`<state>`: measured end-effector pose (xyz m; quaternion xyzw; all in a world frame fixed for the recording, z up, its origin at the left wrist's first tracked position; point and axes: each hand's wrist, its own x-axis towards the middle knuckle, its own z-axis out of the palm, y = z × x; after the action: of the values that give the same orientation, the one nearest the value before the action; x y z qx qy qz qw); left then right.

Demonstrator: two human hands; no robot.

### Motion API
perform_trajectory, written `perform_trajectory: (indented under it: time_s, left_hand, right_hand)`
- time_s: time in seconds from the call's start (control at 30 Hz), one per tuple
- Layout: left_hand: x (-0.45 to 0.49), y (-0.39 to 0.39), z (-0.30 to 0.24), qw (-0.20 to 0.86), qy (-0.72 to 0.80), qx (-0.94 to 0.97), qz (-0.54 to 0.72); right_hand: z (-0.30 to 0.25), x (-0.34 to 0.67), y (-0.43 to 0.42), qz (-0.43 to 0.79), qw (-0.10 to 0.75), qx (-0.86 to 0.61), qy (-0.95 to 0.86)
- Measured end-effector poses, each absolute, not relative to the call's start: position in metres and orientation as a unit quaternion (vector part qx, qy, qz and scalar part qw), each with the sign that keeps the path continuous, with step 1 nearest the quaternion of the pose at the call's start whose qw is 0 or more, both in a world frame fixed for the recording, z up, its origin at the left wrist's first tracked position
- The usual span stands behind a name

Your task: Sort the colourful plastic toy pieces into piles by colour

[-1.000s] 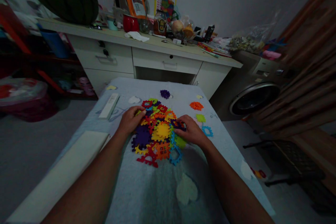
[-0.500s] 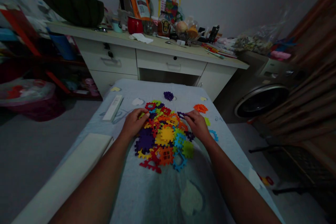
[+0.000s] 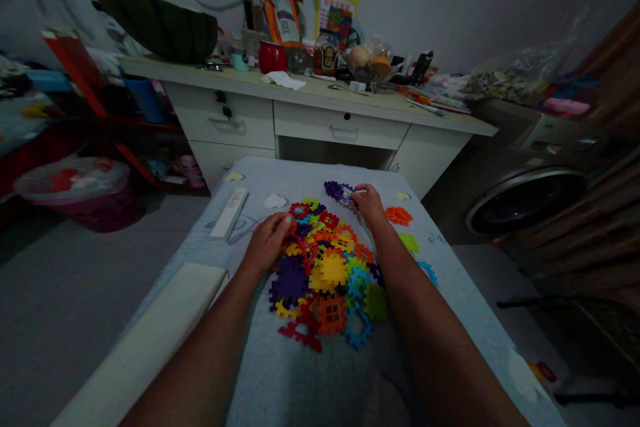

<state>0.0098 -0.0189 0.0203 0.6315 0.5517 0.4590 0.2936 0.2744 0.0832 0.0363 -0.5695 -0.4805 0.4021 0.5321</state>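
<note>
- Holding a purple piece (image 3: pixel 347 195) at its fingertips, the right hand (image 3: pixel 369 203) was stretched beyond the pile (image 3: pixel 331 273), thumb and fingers closed in a pinch.
- The purple piece was held just beside a purple stack (image 3: pixel 331 189) near the far edge of the bench (image 3: pixel 280 380); whether the two were touching could not be told.
- The left hand (image 3: pixel 269 239) was rested at the pile's left edge, fingers curled close to the thumb; whether anything was gripped could not be told.
- The pile of toothed plastic pieces was spread over the middle of the bench, topped by a yellow piece (image 3: pixel 333 269).
- To the right, an orange stack (image 3: pixel 399 215), a green piece (image 3: pixel 410 242) and a blue piece (image 3: pixel 429 272) were set apart from the pile.
- A slim white box (image 3: pixel 230 213) was laid left of the left hand.
</note>
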Motion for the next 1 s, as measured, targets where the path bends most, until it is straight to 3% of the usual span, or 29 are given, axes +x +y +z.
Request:
perform_trajectory:
  time_s: [0.27, 0.53, 0.77, 1.0]
  left_hand:
    - [0.010, -0.018, 0.017, 0.288, 0.552, 0.634, 0.458]
    - [0.010, -0.017, 0.013, 0.274, 0.553, 0.641, 0.456]
    - [0.010, -0.016, 0.012, 0.257, 0.550, 0.651, 0.457]
    - [0.011, -0.016, 0.012, 0.240, 0.567, 0.659, 0.432]
  right_hand:
    - [0.019, 0.258, 0.097, 0.412, 0.501, -0.551, -0.525]
    - [0.030, 0.258, 0.086, 0.150, 0.382, -0.558, -0.721]
    - [0.045, 0.222, 0.063, 0.160, 0.197, -0.409, -0.877]
    - [0.050, 0.215, 0.055, 0.164, 0.153, -0.405, -0.887]
